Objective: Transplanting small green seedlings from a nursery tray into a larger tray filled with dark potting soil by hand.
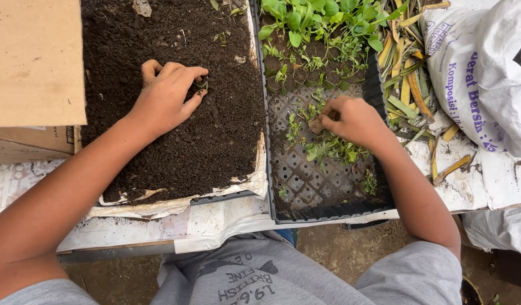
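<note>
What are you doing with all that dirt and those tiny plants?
A person is working over two trays. The left hand presses its fingers into the dark soil around a tiny seedling. The right hand pinches a small plug of roots from the black seedling tray, which is half emptied, with green seedlings at its far end.

Grey short-sleeved shirt with dark print, bare forearms, soil-dusted fingers (pixel 188 73).
</note>
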